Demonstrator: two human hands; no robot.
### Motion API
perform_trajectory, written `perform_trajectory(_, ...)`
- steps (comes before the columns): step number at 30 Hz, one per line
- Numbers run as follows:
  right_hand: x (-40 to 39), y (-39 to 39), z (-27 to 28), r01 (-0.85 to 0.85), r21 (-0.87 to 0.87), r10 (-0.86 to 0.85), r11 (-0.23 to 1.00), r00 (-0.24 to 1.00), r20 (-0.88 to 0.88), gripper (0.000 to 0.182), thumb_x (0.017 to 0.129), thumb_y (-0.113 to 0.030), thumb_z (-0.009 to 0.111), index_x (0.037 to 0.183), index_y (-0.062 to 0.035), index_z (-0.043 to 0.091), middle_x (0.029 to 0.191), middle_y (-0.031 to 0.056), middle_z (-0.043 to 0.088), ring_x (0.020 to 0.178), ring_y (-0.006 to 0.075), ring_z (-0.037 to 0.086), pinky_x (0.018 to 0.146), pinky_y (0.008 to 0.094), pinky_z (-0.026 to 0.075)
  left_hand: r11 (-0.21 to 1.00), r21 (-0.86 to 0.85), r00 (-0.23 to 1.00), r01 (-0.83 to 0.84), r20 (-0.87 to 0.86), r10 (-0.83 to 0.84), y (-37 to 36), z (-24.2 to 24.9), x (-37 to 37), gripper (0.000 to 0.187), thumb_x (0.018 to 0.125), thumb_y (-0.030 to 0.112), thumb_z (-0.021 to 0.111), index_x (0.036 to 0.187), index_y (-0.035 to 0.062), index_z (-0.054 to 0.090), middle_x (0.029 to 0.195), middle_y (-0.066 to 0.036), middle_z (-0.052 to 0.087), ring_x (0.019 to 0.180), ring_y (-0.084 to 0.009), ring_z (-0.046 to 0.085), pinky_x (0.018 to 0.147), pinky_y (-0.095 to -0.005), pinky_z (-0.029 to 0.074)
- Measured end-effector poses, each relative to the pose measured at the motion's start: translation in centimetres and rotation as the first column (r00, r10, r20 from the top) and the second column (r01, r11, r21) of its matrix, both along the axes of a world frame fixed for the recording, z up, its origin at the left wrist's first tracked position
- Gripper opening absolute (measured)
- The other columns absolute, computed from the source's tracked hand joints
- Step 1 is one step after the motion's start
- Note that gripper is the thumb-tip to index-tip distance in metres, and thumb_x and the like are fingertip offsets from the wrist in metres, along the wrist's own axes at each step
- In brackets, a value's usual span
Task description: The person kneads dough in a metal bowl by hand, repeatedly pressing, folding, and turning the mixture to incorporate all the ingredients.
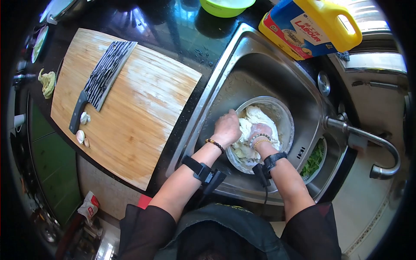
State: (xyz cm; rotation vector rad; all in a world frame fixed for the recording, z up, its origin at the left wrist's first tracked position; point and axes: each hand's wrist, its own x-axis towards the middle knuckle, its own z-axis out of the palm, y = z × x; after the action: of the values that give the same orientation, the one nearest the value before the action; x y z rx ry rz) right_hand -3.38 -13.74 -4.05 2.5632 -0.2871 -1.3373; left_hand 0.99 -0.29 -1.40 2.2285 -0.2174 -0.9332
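Note:
A round metal bowl point(289, 125) sits in the sink and holds white, uneven dough point(256, 116). My left hand point(228, 127) is closed at the bowl's left rim, with its fingers curled over the edge. Inside the bowl, my right hand point(261, 131) presses into the dough; its fingers are sunk in or hidden by it. Beaded bracelets and black straps with small devices are on both wrists.
Left of the sink point(246, 31), a cleaver point(108, 73) and garlic point(80, 137) lie on a wooden board point(143, 99). A yellow jug point(312, 30) stands behind the sink. The faucet point(364, 138) and a basin of greens point(315, 160) are at right; a green bowl point(226, 9) is at the top.

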Motion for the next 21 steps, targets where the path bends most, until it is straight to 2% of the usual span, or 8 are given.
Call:
perform_trajectory(6, 0.0, -0.4, 1.0, 0.013, 0.013, -0.014, 1.000, 0.999, 0.030, 0.026, 0.064, -0.023, 0.061, 0.086, -0.0122, 0.066, 0.090, 0.0089, 0.064, 0.087, 0.0207, 0.062, 0.071, 0.0297, 0.049, 0.997, 0.017, 0.994, 0.078, 0.073, -0.079, -0.1, -0.6, -0.2, 0.029, 0.065, 0.003, 0.055, 0.091, -0.0082, 0.047, 0.086, -0.028, 0.058, 0.085, -0.0376, 0.058, 0.076, -0.0409, 0.047)
perform_trajectory(8, -0.7, -0.6, 1.7, -0.024, 0.039, 0.022, 0.999, 0.998, 0.059, 0.023, 0.075, -0.018, 0.053, 0.094, -0.0132, 0.065, 0.092, 0.0075, 0.064, 0.090, 0.0196, 0.061, 0.068, 0.0294, 0.049, 0.995, 0.009, 0.992, 0.095, 0.079, -0.095, -0.2, -1.0, -0.2, 0.031, 0.066, 0.003, 0.053, 0.093, -0.0103, 0.047, 0.087, -0.029, 0.057, 0.087, -0.0385, 0.057, 0.077, -0.0412, 0.047)
perform_trajectory(10, -2.0, -1.5, 1.5, 0.009, 0.043, -0.013, 0.999, 0.996, 0.091, 0.025, 0.073, -0.018, 0.053, 0.095, -0.0091, 0.063, 0.093, 0.0103, 0.063, 0.090, 0.0223, 0.060, 0.071, 0.0305, 0.049, 0.993, 0.024, 0.991, 0.112, 0.065, -0.113, -0.1, -1.0, 0.0, 0.032, 0.066, 0.002, 0.053, 0.095, -0.0106, 0.046, 0.088, -0.029, 0.057, 0.088, -0.0391, 0.057, 0.078, -0.0416, 0.046)
perform_trajectory(13, -4.6, -2.6, 2.4, -0.199, 0.266, 0.052, 0.943, 0.879, 0.474, 0.018, 0.066, -0.018, 0.057, 0.077, -0.0033, 0.057, 0.091, 0.0173, 0.059, 0.087, 0.0310, 0.058, 0.072, 0.0394, 0.046, 0.994, 0.039, 0.993, 0.106, 0.054, -0.108, -0.3, -0.7, -0.1, 0.032, 0.067, 0.003, 0.054, 0.095, -0.0102, 0.046, 0.089, -0.029, 0.057, 0.089, -0.0392, 0.056, 0.079, -0.0417, 0.046)
perform_trajectory(17, -1.8, -2.1, 7.0, -0.453, 0.347, 0.120, 0.822, 0.732, 0.671, 0.019, 0.064, -0.018, 0.055, 0.076, -0.0040, 0.059, 0.081, 0.0162, 0.057, 0.082, 0.0306, 0.055, 0.073, 0.0387, 0.043, 0.999, 0.040, 0.999, 0.032, 0.023, -0.033, -0.3, -0.5, 0.0, 0.031, 0.064, 0.003, 0.055, 0.092, -0.0102, 0.048, 0.089, -0.031, 0.056, 0.090, -0.0411, 0.054, 0.080, -0.0428, 0.044)
perform_trajectory(18, -1.0, -1.8, 6.6, -0.460, 0.347, 0.126, 0.818, 0.730, 0.672, 0.019, 0.064, -0.018, 0.055, 0.076, -0.0040, 0.059, 0.081, 0.0162, 0.057, 0.082, 0.0306, 0.055, 0.073, 0.0387, 0.043, 0.999, 0.041, 0.999, 0.023, 0.025, -0.024, -0.3, -0.4, 0.0, 0.031, 0.064, 0.003, 0.055, 0.092, -0.0102, 0.048, 0.089, -0.031, 0.056, 0.090, -0.0411, 0.054, 0.080, -0.0428, 0.044)
perform_trajectory(20, 0.5, -0.7, 4.9, -0.613, 0.314, 0.350, 0.725, 0.720, 0.599, 0.020, 0.061, -0.020, 0.055, 0.074, -0.0047, 0.060, 0.081, 0.0158, 0.057, 0.080, 0.0293, 0.055, 0.074, 0.0382, 0.042, 0.999, 0.017, 0.998, 0.041, 0.038, -0.042, -0.2, -0.2, 0.0, 0.032, 0.065, 0.006, 0.055, 0.092, -0.0100, 0.048, 0.088, -0.031, 0.056, 0.089, -0.0413, 0.055, 0.079, -0.0430, 0.044)
perform_trajectory(21, 0.9, 0.3, 3.0, -0.564, 0.301, 0.431, 0.769, 0.805, 0.407, 0.024, 0.061, -0.026, 0.059, 0.076, -0.0082, 0.062, 0.085, 0.0157, 0.059, 0.085, 0.0284, 0.056, 0.076, 0.0377, 0.042, 0.999, 0.011, 0.998, 0.047, 0.046, -0.047, -0.1, -0.4, -0.1, 0.034, 0.066, 0.009, 0.057, 0.093, -0.0103, 0.047, 0.088, -0.031, 0.056, 0.088, -0.0415, 0.055, 0.079, -0.0433, 0.044)
